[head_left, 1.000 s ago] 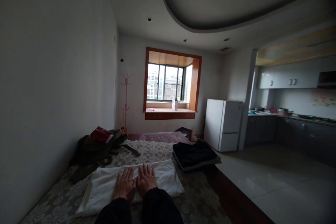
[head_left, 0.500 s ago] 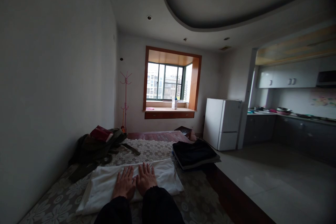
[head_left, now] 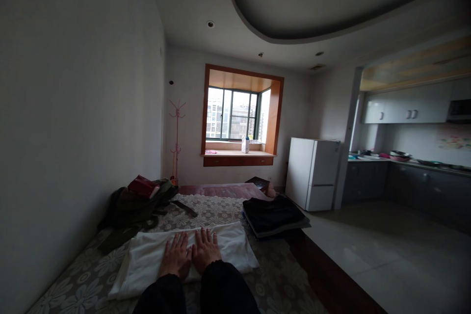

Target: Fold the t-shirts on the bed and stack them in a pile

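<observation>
A folded white cloth (head_left: 142, 260) lies across the flower-patterned cover in front of me. My left hand (head_left: 176, 257) rests palm down on its middle, fingers stretched out. Close beside it, nearly touching at the thumbs, my right hand (head_left: 205, 250) is also flat on the cloth with its fingers extended. Neither hand grips anything. Black sleeves cover both wrists. Right of the cloth sits a stack of folded dark clothes (head_left: 274, 213), apart from my hands.
A dark backpack (head_left: 132, 206) with a red item (head_left: 143, 186) on top lies at the left by the wall. Beyond the table (head_left: 331, 274) edge stand a white fridge (head_left: 312, 171), a pink coat rack (head_left: 177, 142) and a low dark stool (head_left: 258, 183).
</observation>
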Demonstrator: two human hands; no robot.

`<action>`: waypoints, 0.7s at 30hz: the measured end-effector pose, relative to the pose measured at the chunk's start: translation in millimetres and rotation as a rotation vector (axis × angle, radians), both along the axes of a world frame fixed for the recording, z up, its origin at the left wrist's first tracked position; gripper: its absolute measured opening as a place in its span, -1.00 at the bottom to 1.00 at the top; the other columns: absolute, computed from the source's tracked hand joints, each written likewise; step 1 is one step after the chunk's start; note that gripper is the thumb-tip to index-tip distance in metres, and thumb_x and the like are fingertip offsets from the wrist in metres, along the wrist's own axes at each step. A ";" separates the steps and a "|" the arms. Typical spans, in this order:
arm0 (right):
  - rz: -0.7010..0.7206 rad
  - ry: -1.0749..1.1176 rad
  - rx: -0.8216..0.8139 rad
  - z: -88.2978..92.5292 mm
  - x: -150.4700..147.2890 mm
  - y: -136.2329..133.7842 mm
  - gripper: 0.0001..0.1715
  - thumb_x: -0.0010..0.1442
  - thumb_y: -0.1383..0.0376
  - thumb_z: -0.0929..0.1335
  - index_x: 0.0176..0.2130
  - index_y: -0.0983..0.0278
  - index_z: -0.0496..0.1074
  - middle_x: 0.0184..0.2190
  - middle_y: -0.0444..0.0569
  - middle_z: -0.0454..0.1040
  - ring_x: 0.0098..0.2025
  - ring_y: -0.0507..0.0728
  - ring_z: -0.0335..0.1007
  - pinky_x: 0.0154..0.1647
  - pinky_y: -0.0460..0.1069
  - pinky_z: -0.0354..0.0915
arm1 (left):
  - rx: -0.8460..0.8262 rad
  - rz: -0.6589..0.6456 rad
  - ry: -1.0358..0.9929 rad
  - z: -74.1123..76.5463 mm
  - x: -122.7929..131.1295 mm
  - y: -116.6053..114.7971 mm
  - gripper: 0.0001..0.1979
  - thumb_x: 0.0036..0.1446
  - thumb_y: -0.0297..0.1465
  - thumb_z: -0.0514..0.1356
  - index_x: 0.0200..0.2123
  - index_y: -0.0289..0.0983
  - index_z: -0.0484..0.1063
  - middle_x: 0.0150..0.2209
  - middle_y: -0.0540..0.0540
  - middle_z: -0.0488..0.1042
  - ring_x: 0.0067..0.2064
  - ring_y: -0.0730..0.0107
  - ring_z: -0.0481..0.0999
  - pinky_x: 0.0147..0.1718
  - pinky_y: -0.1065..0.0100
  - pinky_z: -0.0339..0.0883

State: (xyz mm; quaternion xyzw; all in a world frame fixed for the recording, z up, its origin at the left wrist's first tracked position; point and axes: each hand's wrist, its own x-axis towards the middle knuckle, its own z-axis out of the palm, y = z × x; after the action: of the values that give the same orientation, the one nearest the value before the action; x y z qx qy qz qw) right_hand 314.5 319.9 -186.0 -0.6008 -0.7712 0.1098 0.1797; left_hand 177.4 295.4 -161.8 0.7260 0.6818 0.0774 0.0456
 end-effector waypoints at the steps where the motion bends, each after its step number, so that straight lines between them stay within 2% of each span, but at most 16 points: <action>1: 0.000 0.003 0.000 -0.2 0.0 0.1 -0.22 0.54 0.09 0.14 0.59 0.27 0.12 0.60 0.12 -0.01 0.65 0.35 -0.21 0.63 0.36 -0.20 | 0.000 0.000 -0.001 0.0 0.0 0.0 -0.28 0.42 -0.27 -0.20 0.55 -0.33 0.17 0.59 -0.17 0.04 0.63 0.06 -0.03 0.59 -0.08 -0.17; 9: 0.010 0.031 -0.010 0.3 0.4 -0.7 -0.21 0.54 0.10 0.13 0.59 0.30 0.12 0.61 0.13 -0.05 0.66 0.37 -0.25 0.64 0.37 -0.27 | -0.005 0.000 0.001 0.6 0.7 0.5 -0.28 0.42 -0.28 -0.20 0.55 -0.34 0.16 0.59 -0.17 0.03 0.63 0.05 -0.04 0.60 -0.09 -0.18; 21: 0.006 0.024 -0.004 1.3 0.4 -1.0 -0.22 0.53 0.10 0.16 0.59 0.29 0.11 0.60 0.14 -0.03 0.65 0.37 -0.22 0.63 0.37 -0.23 | -0.001 0.002 -0.001 -1.2 0.3 0.3 -0.28 0.43 -0.28 -0.21 0.56 -0.34 0.15 0.59 -0.15 0.02 0.63 0.07 -0.04 0.60 -0.10 -0.20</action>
State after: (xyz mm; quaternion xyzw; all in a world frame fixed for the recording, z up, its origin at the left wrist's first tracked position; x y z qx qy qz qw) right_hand 314.9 318.9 -184.7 -0.5975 -0.7705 0.1193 0.1874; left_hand 177.7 295.7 -162.9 0.7253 0.6825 0.0775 0.0461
